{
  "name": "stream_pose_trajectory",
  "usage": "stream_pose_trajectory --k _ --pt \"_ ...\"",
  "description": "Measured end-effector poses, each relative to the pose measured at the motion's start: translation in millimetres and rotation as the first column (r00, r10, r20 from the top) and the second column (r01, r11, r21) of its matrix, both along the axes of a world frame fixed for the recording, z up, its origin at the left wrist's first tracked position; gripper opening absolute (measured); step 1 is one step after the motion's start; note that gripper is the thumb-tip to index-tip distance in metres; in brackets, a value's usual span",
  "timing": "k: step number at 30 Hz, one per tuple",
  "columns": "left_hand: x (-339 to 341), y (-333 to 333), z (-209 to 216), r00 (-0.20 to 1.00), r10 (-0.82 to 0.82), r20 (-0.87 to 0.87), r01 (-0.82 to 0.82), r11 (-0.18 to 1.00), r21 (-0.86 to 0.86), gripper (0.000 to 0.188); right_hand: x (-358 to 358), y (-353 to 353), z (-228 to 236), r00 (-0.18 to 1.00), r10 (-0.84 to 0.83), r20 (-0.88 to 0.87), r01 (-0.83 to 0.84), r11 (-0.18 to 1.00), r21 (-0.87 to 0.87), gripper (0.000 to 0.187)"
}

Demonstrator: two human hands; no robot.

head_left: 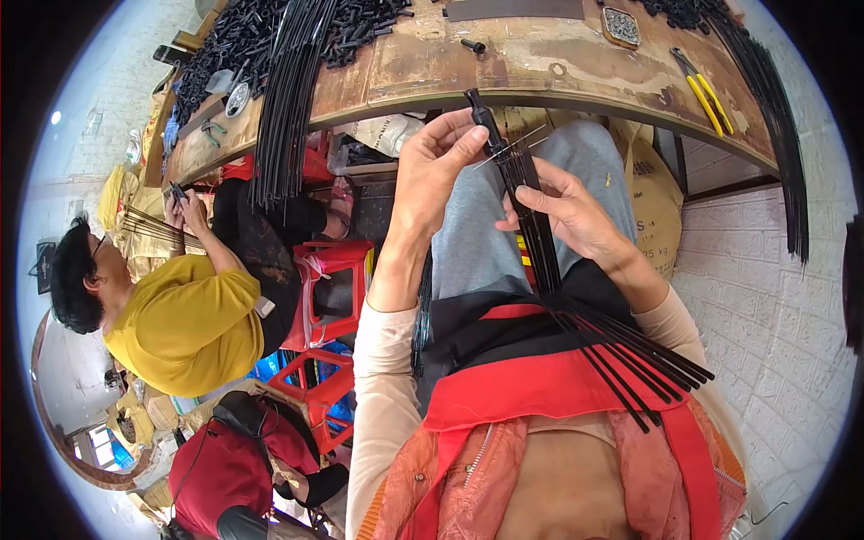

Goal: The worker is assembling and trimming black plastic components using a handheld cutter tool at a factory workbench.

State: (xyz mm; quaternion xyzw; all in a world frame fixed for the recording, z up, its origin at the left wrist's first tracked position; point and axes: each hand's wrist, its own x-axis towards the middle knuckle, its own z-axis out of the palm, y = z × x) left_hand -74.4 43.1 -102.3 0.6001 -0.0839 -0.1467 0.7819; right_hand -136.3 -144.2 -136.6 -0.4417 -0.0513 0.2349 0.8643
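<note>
Between thumb and fingers, my left hand [427,171] grips a dark stepped plastic fitting [483,118], its narrow end pointing toward the bench. My right hand [578,209] is closed round a bundle of thin black rods [538,247], thumb across them. The rods run from just below the fitting, over my lap, and fan out at their lower ends above my red apron [513,391]. A few thin, shiny wire-like pieces stick out sideways where fitting and rods meet. Whether the rods are joined to the fitting, I cannot tell.
The wooden bench [396,85] ahead holds a pile of black plastic parts [238,40], long black rods [290,108], a lone black fitting [473,46], a small metal-filled tray [620,27] and yellow-handled pliers [704,93]. A person in yellow [184,324] works at left beside red stools [328,292].
</note>
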Motion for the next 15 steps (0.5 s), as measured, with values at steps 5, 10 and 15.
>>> stream_pose_trajectory --k 5,10,15 --pt "-6.4 -4.8 -0.8 0.989 0.142 0.049 -0.145 0.988 0.053 0.038 0.5 0.1 -1.4 1.000 -0.011 0.006 0.011 1.000 0.011 0.036" --pt "-18.4 -0.2 1.5 0.992 0.122 0.021 -0.121 0.992 -0.026 0.056 1.0 -0.2 -3.0 1.000 -0.016 -0.004 0.016 1.000 0.024 0.035" --pt "-35.4 -5.3 8.6 0.972 0.185 0.146 -0.201 0.974 0.102 0.074 -0.1 3.4 1.5 0.999 -0.012 -0.039 0.013 1.000 0.020 0.034"
